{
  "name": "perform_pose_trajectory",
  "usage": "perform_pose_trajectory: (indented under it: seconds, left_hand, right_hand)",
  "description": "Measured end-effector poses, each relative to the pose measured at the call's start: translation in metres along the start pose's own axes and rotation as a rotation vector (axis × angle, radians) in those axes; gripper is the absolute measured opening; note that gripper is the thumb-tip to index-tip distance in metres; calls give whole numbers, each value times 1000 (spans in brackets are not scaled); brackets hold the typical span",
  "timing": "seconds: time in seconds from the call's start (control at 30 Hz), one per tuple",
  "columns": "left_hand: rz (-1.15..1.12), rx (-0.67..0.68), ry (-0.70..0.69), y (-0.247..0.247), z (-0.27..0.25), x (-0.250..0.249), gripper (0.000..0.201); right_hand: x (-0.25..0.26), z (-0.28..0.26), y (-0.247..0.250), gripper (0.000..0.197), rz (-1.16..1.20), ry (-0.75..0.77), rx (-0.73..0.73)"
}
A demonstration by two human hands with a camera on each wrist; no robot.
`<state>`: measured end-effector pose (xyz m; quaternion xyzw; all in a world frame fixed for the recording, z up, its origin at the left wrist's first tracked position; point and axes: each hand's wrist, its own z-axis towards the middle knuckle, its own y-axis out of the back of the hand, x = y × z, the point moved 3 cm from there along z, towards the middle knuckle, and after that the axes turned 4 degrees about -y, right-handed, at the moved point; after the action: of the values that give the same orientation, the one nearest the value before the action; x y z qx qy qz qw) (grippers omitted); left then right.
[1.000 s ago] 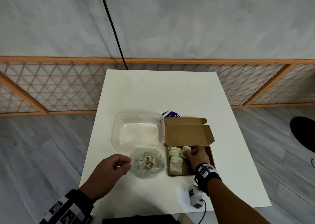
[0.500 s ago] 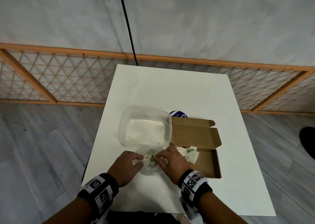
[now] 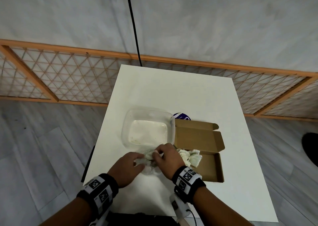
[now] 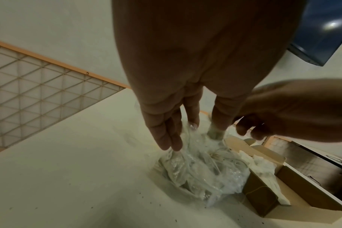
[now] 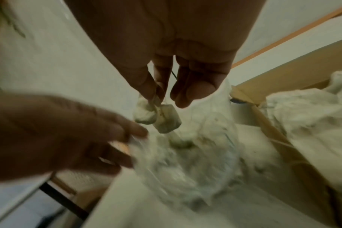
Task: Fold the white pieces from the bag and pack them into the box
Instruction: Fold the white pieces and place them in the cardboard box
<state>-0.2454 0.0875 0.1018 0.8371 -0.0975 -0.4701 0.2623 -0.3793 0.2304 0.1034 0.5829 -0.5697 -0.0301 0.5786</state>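
A clear plastic bag of white pieces lies on the white table, left of the open cardboard box. My left hand pinches the bag's film from the left side. My right hand is over the bag's mouth. In the right wrist view the right hand pinches a small crumpled white piece, which hangs just above the bag. Several white pieces lie bunched in the box's left end.
A clear, shallow plastic tub stands right behind the bag and touches the box's lid flap. A blue round object peeks out behind the box. A white device lies at the table's near edge.
My right hand left the box and came left to the bag, where it now holds a white piece. My left hand closed in on the bag from the left.
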Motion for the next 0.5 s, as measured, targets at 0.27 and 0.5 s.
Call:
perform_pose_trajectory:
  seconds: [0.27, 0.5]
  left_hand:
    - [-47, 28, -77, 22, -2, -11, 35]
    - [-623, -21, -309, 69, -36, -121, 32]
  right_hand:
    - [51, -44, 86, 23, 589, 18, 43]
    - [68, -58, 118, 24, 677, 109, 127]
